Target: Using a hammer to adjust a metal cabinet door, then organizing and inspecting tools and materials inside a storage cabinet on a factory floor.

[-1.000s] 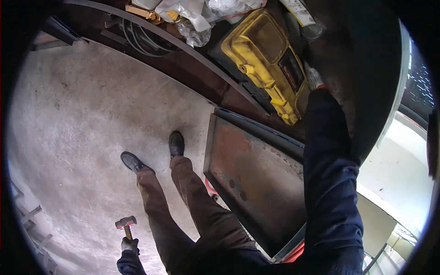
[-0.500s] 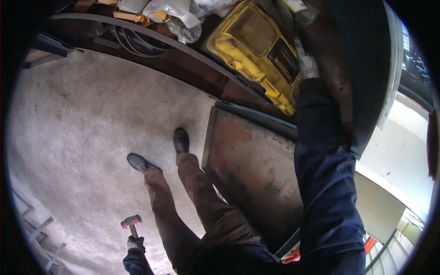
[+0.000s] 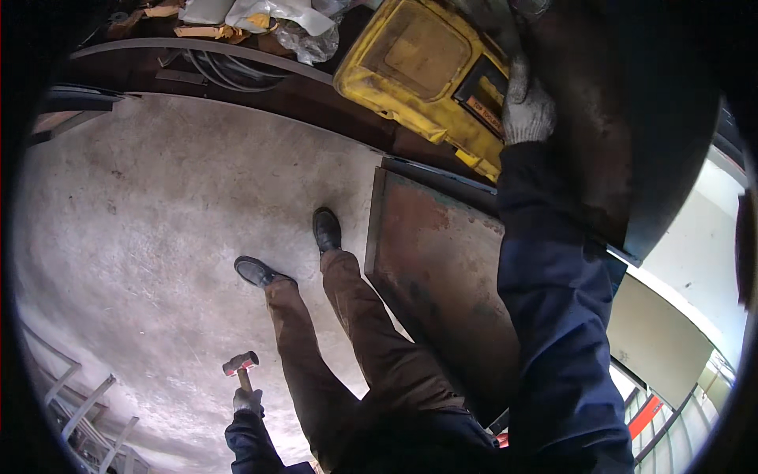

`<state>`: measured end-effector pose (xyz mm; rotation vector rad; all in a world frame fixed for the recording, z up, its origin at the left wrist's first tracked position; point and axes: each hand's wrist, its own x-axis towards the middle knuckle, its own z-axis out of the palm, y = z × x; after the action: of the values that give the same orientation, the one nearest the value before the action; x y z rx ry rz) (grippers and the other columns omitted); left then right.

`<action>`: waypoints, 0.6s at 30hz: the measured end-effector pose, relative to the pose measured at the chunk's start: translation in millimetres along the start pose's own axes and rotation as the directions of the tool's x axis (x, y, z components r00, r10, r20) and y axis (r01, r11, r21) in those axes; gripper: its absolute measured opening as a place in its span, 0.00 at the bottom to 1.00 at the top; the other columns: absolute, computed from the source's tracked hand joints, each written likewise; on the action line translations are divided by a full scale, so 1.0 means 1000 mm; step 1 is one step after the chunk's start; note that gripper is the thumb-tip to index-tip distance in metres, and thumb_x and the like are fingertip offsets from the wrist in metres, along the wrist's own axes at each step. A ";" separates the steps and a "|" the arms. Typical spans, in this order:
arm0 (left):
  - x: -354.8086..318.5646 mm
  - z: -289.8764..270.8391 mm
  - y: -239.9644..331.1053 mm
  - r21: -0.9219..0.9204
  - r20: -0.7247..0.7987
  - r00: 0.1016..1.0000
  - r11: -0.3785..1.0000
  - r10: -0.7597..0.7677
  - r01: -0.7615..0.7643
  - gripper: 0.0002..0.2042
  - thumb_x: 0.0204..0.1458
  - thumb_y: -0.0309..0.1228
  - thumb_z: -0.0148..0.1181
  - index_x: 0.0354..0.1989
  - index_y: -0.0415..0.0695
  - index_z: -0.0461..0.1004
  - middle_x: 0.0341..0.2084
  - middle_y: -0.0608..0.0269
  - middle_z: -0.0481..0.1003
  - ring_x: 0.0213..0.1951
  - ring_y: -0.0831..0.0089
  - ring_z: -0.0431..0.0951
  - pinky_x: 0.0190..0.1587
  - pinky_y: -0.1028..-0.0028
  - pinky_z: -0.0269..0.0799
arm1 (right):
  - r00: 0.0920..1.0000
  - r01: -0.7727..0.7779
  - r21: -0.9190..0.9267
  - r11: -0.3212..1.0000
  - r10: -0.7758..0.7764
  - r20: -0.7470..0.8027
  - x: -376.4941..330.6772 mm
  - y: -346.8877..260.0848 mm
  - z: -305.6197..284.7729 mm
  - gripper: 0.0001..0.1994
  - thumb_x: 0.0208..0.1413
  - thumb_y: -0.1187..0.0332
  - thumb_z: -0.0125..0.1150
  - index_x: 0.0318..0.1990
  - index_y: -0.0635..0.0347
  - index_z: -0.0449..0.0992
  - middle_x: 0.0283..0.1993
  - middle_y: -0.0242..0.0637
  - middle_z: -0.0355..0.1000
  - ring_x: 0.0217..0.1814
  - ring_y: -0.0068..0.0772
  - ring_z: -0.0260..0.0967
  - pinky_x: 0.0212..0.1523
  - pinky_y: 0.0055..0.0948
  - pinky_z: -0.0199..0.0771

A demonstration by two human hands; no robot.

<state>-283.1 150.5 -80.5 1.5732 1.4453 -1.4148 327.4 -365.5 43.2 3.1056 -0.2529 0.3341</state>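
Observation:
In my left hand [image 3: 248,401], gloved and low in the view, the fingers are wrapped round the wooden handle of a hammer [image 3: 241,363]. Its short dark head, with red and pale marks, points up above the fist. My right arm reaches far forward in a dark blue sleeve. The right hand [image 3: 530,112], in a whitish knitted glove, lies against the right side of a yellow toolbox [image 3: 426,59]. One finger runs along the box's edge beside its dark handle recess; the other fingers are bunched or hidden. The toolbox looks dusty and lies tilted on a dark shelf.
Left of the toolbox are plastic bags [image 3: 308,35], torn cardboard [image 3: 209,31] and a coiled dark cable [image 3: 229,71] under a curved metal edge. A worn metal panel [image 3: 438,245] stands right of my legs. Metal frames [image 3: 87,407] lie at lower left on the concrete floor [image 3: 158,205].
My view has turned slightly. The right hand has drawn back a little along the toolbox's side, its fingers less stretched. The left hand still grips the hammer.

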 end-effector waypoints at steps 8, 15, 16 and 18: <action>-0.001 0.001 0.012 -0.007 0.040 0.999 1.000 -0.030 0.030 0.14 0.43 0.32 0.61 0.32 0.36 0.64 0.12 0.59 0.68 0.10 0.67 0.70 0.10 0.68 0.66 | 0.948 0.297 -0.138 0.945 -0.309 -0.078 0.020 0.039 0.033 0.27 0.62 0.47 0.33 0.52 0.60 0.68 0.45 0.59 0.69 0.46 0.61 0.66 0.47 0.49 0.65; 0.017 0.006 -0.004 0.033 0.003 1.000 0.999 -0.007 0.007 0.15 0.42 0.33 0.62 0.31 0.36 0.66 0.14 0.56 0.70 0.11 0.65 0.72 0.12 0.66 0.66 | 0.859 0.502 -0.239 0.831 -0.511 0.028 0.086 0.074 0.072 0.22 0.62 0.58 0.45 0.61 0.54 0.56 0.44 0.60 0.69 0.45 0.59 0.67 0.44 0.47 0.67; 0.014 0.005 -0.001 0.020 0.027 0.999 0.999 -0.027 0.026 0.15 0.41 0.34 0.62 0.30 0.36 0.66 0.15 0.55 0.71 0.12 0.65 0.72 0.13 0.67 0.68 | 0.819 0.560 -0.282 0.779 -0.573 0.045 0.090 0.078 0.074 0.23 0.62 0.58 0.45 0.62 0.54 0.56 0.45 0.59 0.69 0.46 0.58 0.67 0.46 0.46 0.66; 0.048 0.009 -0.040 -0.031 -0.021 0.999 0.999 0.043 -0.044 0.15 0.40 0.33 0.63 0.30 0.37 0.66 0.15 0.56 0.70 0.11 0.66 0.71 0.12 0.67 0.67 | 0.797 0.599 -0.216 0.771 -0.599 0.071 0.094 0.088 0.075 0.23 0.62 0.59 0.45 0.62 0.55 0.56 0.48 0.58 0.68 0.48 0.57 0.66 0.50 0.44 0.64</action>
<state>-330.3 168.8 -118.1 1.5940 1.4294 -1.3493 419.6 -469.0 -10.6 2.7494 0.6527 0.2607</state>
